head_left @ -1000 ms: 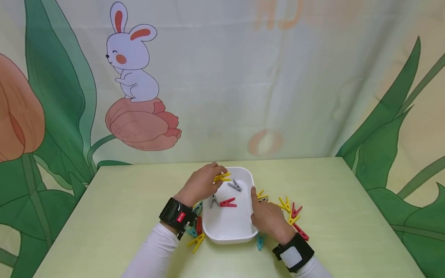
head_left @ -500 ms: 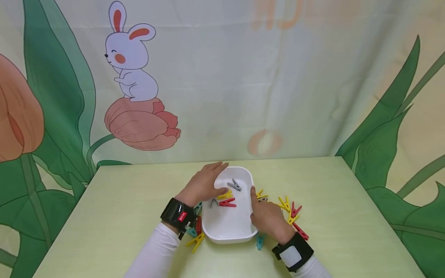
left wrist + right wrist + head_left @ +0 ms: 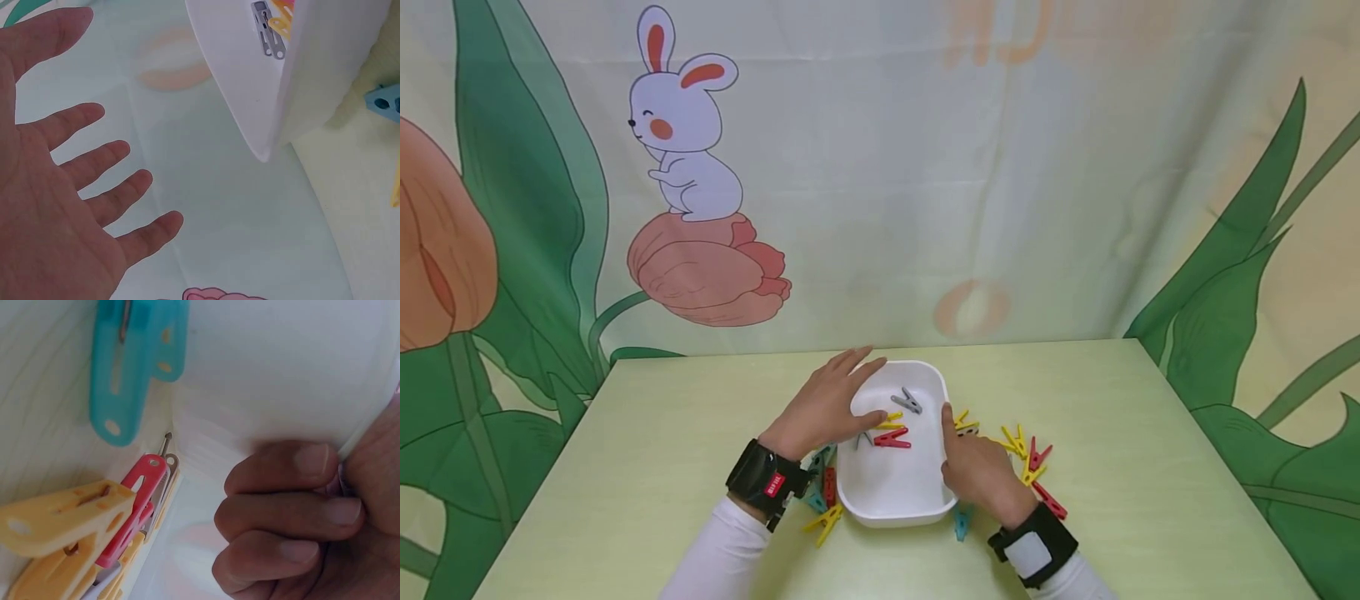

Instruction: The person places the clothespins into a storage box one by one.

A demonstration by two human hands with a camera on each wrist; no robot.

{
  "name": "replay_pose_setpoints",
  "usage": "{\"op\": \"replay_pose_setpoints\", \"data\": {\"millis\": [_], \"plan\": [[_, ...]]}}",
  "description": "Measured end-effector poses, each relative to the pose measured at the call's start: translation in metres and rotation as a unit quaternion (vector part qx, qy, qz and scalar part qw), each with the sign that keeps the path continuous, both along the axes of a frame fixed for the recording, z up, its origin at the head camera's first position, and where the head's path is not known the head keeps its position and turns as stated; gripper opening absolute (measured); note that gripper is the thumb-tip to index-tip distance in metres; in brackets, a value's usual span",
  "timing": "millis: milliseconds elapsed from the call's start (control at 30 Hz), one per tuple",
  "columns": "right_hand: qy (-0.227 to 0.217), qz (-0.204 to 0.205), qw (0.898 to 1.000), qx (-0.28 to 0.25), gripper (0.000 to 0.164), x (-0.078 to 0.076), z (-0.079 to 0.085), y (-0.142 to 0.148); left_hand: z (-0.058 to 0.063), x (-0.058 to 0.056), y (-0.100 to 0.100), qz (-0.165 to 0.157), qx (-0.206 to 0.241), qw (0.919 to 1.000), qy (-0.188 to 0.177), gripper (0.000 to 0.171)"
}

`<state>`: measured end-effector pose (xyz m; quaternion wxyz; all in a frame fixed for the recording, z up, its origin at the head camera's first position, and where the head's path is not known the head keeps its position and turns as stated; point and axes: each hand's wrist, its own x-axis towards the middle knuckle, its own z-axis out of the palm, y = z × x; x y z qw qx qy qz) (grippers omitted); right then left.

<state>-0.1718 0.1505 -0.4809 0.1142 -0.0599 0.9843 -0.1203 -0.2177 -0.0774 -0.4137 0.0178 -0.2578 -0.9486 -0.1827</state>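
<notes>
A white plastic box (image 3: pixel 895 496) stands on the table, with a grey clothespin (image 3: pixel 907 401), a red clothespin (image 3: pixel 892 438) and a yellow clothespin (image 3: pixel 891 421) inside. Another grey clothespin (image 3: pixel 863 438) in it is partly hidden by the left thumb. My left hand (image 3: pixel 827 404) is over the box's left rim with fingers spread, holding nothing; the left wrist view shows its bare palm (image 3: pixel 56 206). My right hand (image 3: pixel 985 471) holds the box's right rim, its index finger stretched along the edge. Three fingers (image 3: pixel 275 515) are curled beside the outer wall in the right wrist view.
Left of the box lie blue-green clothespins (image 3: pixel 816 498), a red clothespin (image 3: pixel 829 486) and a yellow one (image 3: pixel 826 523). Several yellow and red clothespins (image 3: pixel 1035 454) lie beyond the right hand. A blue clothespin (image 3: pixel 962 523) sits near the box's front right corner. A printed curtain (image 3: pixel 880 208) hangs behind the table.
The left hand has let go of the yellow clothespin, which now lies in the box. It has then drawn back a little to the left, fingers spread. The right hand has stayed put.
</notes>
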Motion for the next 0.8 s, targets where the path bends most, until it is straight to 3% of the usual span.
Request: {"op": "replay_pose_setpoints", "data": {"millis": [333, 467, 667, 800], "plan": [[0.007, -0.011, 1.000, 0.005, 0.080, -0.002, 0.003, 0.005, 0.002, 0.015, -0.017, 0.026, 0.028, 0.9993, 0.002, 0.073], [-0.007, -0.016, 1.000, -0.003, 0.081, 0.000, -0.001, 0.005, -0.004, 0.024, -0.028, 0.034, 0.036, 0.9988, 0.003, 0.073], [0.008, -0.018, 1.000, -0.005, 0.082, 0.000, -0.005, 0.000, -0.013, 0.034, -0.046, 0.051, 0.025, 0.9984, -0.003, 0.073], [-0.003, -0.025, 1.000, -0.003, 0.083, -0.002, -0.003, -0.001, -0.020, 0.040, -0.057, 0.042, 0.005, 0.9991, -0.004, 0.073]]}}
